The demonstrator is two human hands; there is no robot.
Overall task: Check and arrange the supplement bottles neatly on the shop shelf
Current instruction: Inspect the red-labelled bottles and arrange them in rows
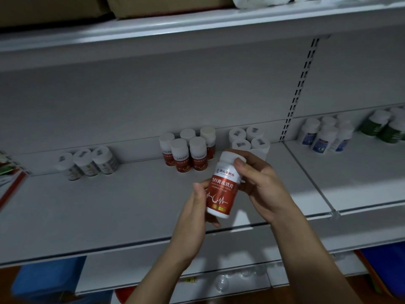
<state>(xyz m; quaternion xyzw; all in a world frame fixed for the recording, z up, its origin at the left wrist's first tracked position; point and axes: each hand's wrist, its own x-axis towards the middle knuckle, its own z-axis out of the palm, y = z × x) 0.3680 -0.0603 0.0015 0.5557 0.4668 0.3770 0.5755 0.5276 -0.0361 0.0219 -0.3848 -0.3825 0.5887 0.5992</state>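
A white bottle with a red label (222, 189) is held upright above the grey shelf (109, 205), label facing me. My left hand (197, 213) grips its lower part from the left. My right hand (260, 181) grips its upper part, thumb near the white cap. Behind it, several matching red-label bottles (186, 154) stand in a cluster at the back of the shelf. Right of them stand several white bottles with sealed caps (247, 139), partly hidden by the held bottle.
Three pale-label bottles (87, 163) stand at the back left. Blue-label bottles (324, 134) and green bottles (383, 126) sit on the right shelf section beyond the slotted upright (300, 88). Cardboard boxes (153, 5) lie on the upper shelf. A red-edged box (11, 185) is at far left.
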